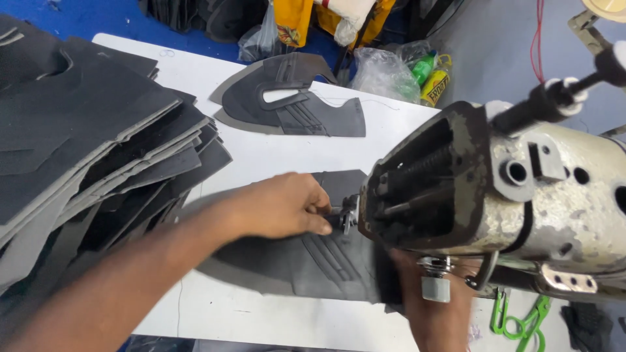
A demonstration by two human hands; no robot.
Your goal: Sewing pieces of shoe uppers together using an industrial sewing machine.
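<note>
Resting on a white table (261, 156), dark shoe piece (326, 261) under left hand (280, 208), fingers pinched together. Piled at the left edge, black stack (85, 130); right hand (437, 313) half hidden under sewing machine (495, 189), fingers unclear.

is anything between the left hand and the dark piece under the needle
Nothing visible: the left hand rests right on the dark cut piece by the needle area. The right hand is largely hidden beneath the sewing machine head, so its contact with the piece cannot be told.

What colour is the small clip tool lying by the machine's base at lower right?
Bright green, seen clearly in the head view, beside the right hand.
</note>
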